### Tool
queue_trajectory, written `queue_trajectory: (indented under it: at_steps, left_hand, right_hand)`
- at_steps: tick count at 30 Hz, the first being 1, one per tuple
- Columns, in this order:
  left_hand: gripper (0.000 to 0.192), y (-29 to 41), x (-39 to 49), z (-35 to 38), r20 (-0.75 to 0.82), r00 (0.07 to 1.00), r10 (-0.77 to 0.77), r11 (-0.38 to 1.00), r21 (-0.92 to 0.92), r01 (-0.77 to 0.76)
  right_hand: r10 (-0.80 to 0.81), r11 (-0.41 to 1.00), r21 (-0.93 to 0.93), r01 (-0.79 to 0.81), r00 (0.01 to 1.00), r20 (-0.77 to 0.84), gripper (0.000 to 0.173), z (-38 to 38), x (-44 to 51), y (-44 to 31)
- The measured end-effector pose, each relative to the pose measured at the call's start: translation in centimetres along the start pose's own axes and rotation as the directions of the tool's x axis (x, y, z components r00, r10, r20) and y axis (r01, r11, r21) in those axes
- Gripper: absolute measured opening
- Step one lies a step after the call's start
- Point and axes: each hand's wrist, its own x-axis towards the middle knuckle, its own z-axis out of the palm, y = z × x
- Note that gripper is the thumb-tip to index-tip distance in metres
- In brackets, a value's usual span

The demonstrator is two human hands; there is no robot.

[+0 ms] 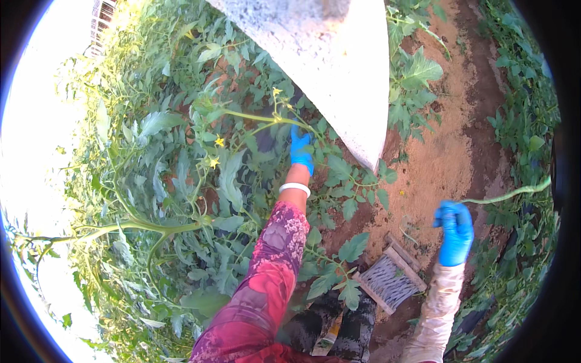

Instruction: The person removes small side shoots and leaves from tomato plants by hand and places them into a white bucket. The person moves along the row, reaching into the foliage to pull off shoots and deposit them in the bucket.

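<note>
My left hand, in a blue glove, reaches among tomato plants at the picture's middle, just under a green tomato stem that bears yellow flowers. Leaves cover part of its fingers, and whether it grips the stem cannot be told. Bent in a blue glove at the lower right, my right hand is closed on the end of a pale green strand, which stretches off to the right. Near my left hand, tomato leaves spread over the soil.
A large white, pointed sheet-like thing fills the top middle. Sandy soil runs between leafy rows. A small wooden stool with a woven seat stands low by my legs. A thick forked stem crosses the left side.
</note>
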Motion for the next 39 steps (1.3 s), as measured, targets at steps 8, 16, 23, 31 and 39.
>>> queue_trajectory:
  at_steps: [8, 16, 23, 31, 39]
  left_hand:
    - [0.023, -1.8, 0.5, -1.5, 0.097, 0.994, -0.052, 0.769, 0.639, -0.022]
    - [0.04, -0.9, -1.8, -3.4, 0.188, 0.982, -0.031, 0.876, 0.478, -0.063]
    - [0.044, 0.3, -3.4, -5.1, 0.348, 0.936, -0.056, 0.919, 0.385, -0.088]
    - [0.05, 1.7, -5.7, -7.6, 0.4, 0.917, 0.004, 0.951, 0.281, -0.127]
    - [0.049, -0.6, -4.7, -7.2, 0.31, 0.951, -0.015, 0.937, 0.335, -0.094]
  right_hand:
    - [0.009, 0.975, 0.197, -0.099, 0.91, 0.415, 0.014, 9.1, -0.6, 2.3]
    - [0.208, 0.901, 0.211, -0.379, 0.804, 0.557, 0.017, 20.4, 2.0, 4.7]
    - [0.314, 0.94, -0.066, -0.334, 0.774, 0.55, 0.022, 25.9, 10.0, 9.3]
    - [0.478, 0.848, -0.517, -0.115, 0.588, 0.653, 0.032, 30.8, 15.1, 18.6]
    - [0.513, 0.487, -0.726, 0.485, 0.514, 0.688, 0.041, 35.1, 18.0, 15.2]
